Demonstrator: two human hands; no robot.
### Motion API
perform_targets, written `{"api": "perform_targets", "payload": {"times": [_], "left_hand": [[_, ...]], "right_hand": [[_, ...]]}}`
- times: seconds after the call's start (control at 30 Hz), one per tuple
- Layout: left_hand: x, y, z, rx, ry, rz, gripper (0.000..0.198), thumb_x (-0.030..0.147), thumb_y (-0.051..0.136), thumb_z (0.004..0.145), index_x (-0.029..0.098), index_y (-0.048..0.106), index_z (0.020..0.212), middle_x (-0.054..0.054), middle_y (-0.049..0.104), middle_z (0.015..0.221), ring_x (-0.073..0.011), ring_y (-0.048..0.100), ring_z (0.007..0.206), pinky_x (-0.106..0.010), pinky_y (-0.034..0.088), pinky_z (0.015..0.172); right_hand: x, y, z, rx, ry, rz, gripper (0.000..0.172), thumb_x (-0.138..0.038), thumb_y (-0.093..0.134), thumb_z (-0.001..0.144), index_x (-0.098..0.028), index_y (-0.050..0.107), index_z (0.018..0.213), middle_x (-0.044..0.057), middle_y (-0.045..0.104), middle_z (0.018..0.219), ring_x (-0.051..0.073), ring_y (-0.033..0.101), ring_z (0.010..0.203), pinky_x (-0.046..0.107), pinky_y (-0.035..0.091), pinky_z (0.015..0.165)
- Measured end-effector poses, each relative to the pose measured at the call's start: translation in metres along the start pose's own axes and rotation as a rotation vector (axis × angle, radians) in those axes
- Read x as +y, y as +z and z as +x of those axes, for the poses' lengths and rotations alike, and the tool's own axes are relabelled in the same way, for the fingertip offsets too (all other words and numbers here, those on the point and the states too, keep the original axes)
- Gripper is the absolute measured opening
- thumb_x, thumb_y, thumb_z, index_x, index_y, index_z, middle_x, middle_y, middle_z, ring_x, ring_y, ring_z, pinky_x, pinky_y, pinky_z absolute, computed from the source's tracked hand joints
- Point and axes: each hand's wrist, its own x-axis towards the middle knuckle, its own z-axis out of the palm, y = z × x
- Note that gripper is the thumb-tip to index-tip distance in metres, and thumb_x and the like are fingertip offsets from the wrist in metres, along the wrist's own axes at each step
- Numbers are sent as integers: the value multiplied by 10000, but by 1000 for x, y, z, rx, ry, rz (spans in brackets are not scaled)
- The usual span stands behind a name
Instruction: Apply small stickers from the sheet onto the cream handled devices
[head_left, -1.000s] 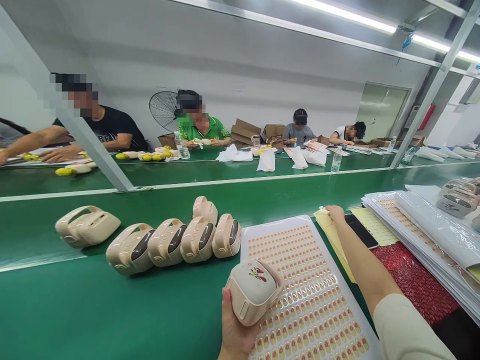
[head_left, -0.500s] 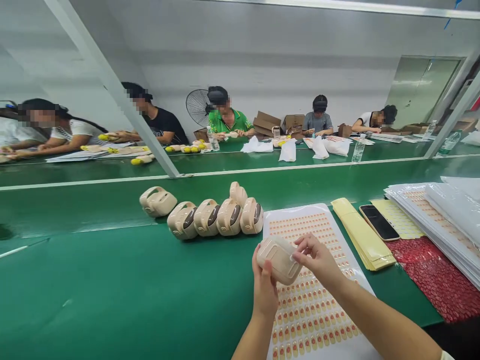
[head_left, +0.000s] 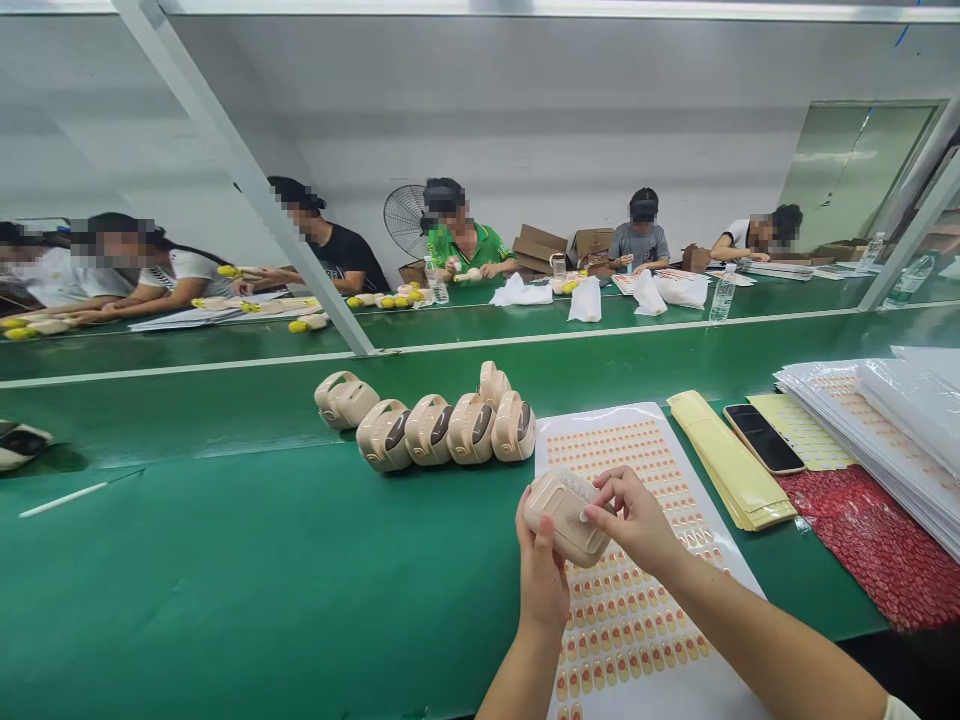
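Note:
In the middle right of the head view, my left hand (head_left: 544, 570) grips a beige rounded plastic casing (head_left: 559, 515) by its left side, with a flat panel turned up. My right hand (head_left: 626, 515) has its thumb and fingertips pinched against the casing's right side. Whatever sits between those fingertips is hidden. Under both hands lies a white sheet of small oval stickers (head_left: 596, 640), each with a red mark. Beyond the hands stands a row of similar beige casings (head_left: 427, 432) with handles and dark windows. One more casing (head_left: 346, 402) rests behind the row's left end.
On the right are a yellow paper strip (head_left: 727, 470), a phone (head_left: 763, 438), red bubble wrap (head_left: 840, 535) and stacked sticker sheets (head_left: 885, 430). A white stick (head_left: 64, 500) lies at left. Across the raised green bench, several people work among water bottles (head_left: 722, 295).
The view has shifted a little to the left, bringing the white stick and a dark-topped item into sight. My right fingertips stay against the casing, which is tilted slightly differently.

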Motion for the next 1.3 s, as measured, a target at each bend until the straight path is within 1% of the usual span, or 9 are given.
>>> {"api": "perform_targets", "payload": {"times": [0.27,0.37,0.47,0.57,0.67,0.83,1.0,1.13,1.3], "left_hand": [[-3,2,0,94,1,2,722,560,688,621,272,439,1235,-82,556,1196,-226,598,962,-255,497,646],[-6,4,1,120,-13,-35,694,529,715,605,265,474,1200,-64,595,1112,-217,601,927,-251,499,631],[-4,5,0,104,-33,-59,588,552,679,628,228,556,1103,-49,639,980,-206,613,850,-250,502,602],[2,-6,5,35,-145,-205,471,543,590,707,217,613,1047,-56,674,955,-229,631,844,-271,514,580],[3,-30,17,-187,-305,-440,369,458,530,791,270,612,1097,-47,697,996,-253,639,917,-324,539,650],[-11,-62,34,-632,-291,-669,342,313,399,893,361,536,1203,-23,659,1136,-250,592,1063,-428,492,863],[-21,-70,37,-803,-242,-737,395,255,304,917,325,498,1255,-55,584,1245,-251,526,1153,-440,451,921],[-24,-75,39,-773,-260,-753,435,251,349,900,349,400,1321,-40,598,1231,-247,504,1177,-423,454,925],[-24,-74,37,-706,-238,-719,420,176,348,898,351,498,1249,-32,633,1179,-243,562,1109,-429,469,906]], "right_hand": [[4,7,-7,290,-780,-564,120,-111,474,823,-185,499,731,90,500,907,207,471,842,359,471,690],[-1,8,-13,312,-881,-537,116,-93,486,817,-195,495,763,69,497,881,186,477,808,332,470,668],[-1,-3,-11,351,-714,-380,75,-163,517,821,-204,505,759,57,504,872,179,514,821,325,471,680],[9,-36,8,423,-394,-360,108,-267,534,811,-205,525,723,51,539,859,192,542,860,339,465,732],[29,-86,48,535,-20,-479,122,-293,542,787,-188,550,726,58,575,884,203,544,899,327,458,754],[66,-154,120,608,273,-651,139,-238,563,822,-133,566,732,49,590,858,186,555,867,370,443,804],[92,-160,155,521,437,-800,163,-285,550,867,-134,594,909,48,600,975,166,573,891,373,473,809],[103,-156,161,487,445,-883,167,-274,541,873,-146,592,967,72,572,1088,188,548,985,399,460,860],[103,-154,164,420,376,-878,182,-290,537,876,-133,588,953,62,588,1028,176,567,930,377,480,813]]}}
